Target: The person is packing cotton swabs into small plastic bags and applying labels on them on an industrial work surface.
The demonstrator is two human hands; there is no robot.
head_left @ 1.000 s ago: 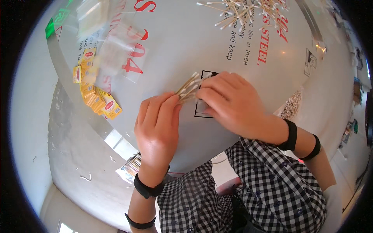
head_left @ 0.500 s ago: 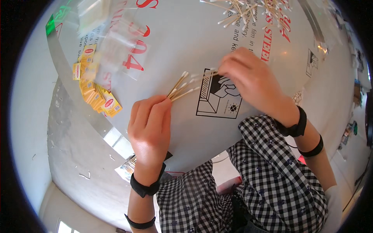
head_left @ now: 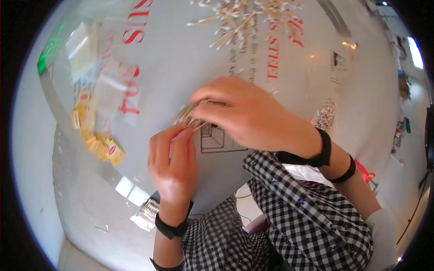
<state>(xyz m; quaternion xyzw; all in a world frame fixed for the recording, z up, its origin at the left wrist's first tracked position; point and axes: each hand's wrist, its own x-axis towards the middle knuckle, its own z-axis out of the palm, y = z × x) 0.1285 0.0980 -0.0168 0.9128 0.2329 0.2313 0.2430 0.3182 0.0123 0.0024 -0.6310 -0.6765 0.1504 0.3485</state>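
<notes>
- Sticks [head_left: 192, 118], a thin pale bundle, sit between my hands on the grey table [head_left: 181, 58]; I judge them light, stiff, snappable.
- Left hand [head_left: 174, 165] pinches their near end; right hand [head_left: 244, 115] closes over them.
- Farther off, a loose stick pile [head_left: 239, 18]; I'd grip bundles mid-length.

Grey matte surface [head_left: 162, 58] with red and black print fills most of the view, its edge curving down the left. Pale speckled floor [head_left: 86, 203] below it, with bright window reflections [head_left: 129, 192]. Daylight from a window [head_left: 414, 52] far right; cluttered room edge there, blurred.
</notes>
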